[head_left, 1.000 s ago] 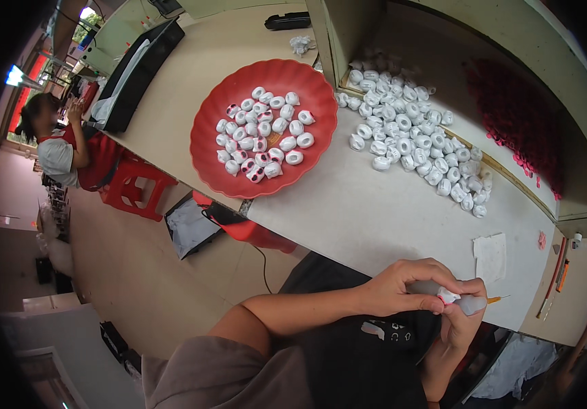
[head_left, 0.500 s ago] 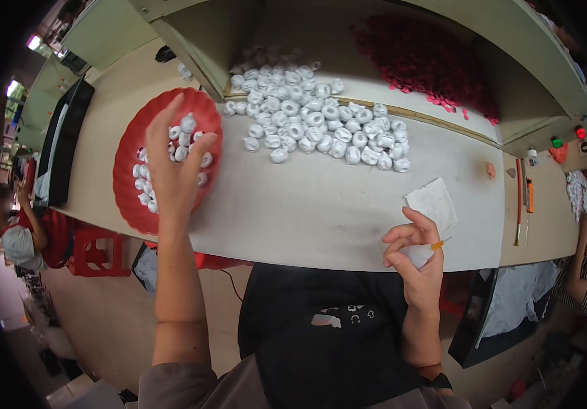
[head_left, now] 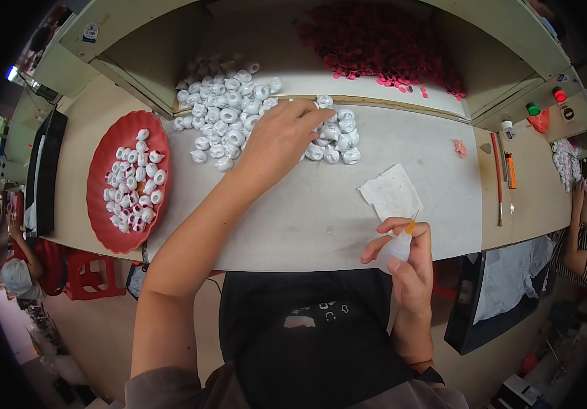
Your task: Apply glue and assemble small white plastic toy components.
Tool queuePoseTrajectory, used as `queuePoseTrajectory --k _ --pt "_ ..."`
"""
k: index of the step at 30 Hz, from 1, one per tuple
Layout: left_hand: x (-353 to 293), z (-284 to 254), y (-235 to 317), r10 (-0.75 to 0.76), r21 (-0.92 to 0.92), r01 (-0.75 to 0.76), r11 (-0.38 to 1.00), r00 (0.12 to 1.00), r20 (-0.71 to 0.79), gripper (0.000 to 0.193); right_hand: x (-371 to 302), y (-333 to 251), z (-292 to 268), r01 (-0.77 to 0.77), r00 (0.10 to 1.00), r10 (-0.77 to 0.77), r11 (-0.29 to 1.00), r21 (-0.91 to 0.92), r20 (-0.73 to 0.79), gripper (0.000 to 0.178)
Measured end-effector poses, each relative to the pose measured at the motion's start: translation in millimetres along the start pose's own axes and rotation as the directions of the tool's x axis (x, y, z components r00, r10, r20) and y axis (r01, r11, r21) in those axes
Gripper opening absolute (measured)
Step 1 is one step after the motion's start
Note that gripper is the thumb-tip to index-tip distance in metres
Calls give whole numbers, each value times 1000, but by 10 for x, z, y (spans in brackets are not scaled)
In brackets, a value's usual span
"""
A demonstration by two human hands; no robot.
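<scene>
My left hand (head_left: 281,140) reaches over a pile of small white, rounded pieces with dark-looking hollows (head_left: 222,112). Its fingers are apart and touch the right part of the pile; some fingertips are hidden among the pieces. Closed around a small translucent squeeze bottle (head_left: 394,251) with an orange needle tip is my right hand (head_left: 413,269), just above the table's front edge. A crumpled white cloth or tissue (head_left: 392,192) lies beyond that hand. To the left stands a red scalloped dish (head_left: 99,198) holding several similar white pieces, some showing pink and dark spots.
A heap of small red-pink discs (head_left: 382,48) lies on the shelf behind. At the right are a thin red brush (head_left: 497,177), an orange-handled tool (head_left: 509,170) and a pink lump (head_left: 459,148). Black trays (head_left: 46,170) flank the bench. People sit on both sides.
My left hand has moved from over the red dish rightward to the white pile. My right hand still holds the bottle, its tip now pointing more upward. The view has shifted slightly.
</scene>
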State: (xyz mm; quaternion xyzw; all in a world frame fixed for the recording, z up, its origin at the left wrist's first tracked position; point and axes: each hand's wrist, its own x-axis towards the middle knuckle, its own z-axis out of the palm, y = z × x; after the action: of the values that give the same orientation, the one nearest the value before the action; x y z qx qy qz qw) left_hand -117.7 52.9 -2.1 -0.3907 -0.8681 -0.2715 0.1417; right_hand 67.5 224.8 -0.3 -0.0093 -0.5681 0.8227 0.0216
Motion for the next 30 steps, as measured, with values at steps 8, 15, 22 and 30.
queuePoseTrajectory --k 8,15,22,30 --pt "-458 -184 466 -386 -781 322 535 916 114 29 21 -112 32 121 990 -126 990 -68 -62 42" --pt "-711 -99 881 -441 -948 319 16 853 280 35 -28 -220 91 287 940 -300 953 -98 -165 41" --pt "-867 -132 954 -396 -979 202 -5 899 187 40 -39 -262 278 469 813 -494 870 -156 -308 43" --pt "-886 -193 1023 -471 -979 195 -54 860 197 36 -124 -302 308 573 796 -601 713 -405 67 47"
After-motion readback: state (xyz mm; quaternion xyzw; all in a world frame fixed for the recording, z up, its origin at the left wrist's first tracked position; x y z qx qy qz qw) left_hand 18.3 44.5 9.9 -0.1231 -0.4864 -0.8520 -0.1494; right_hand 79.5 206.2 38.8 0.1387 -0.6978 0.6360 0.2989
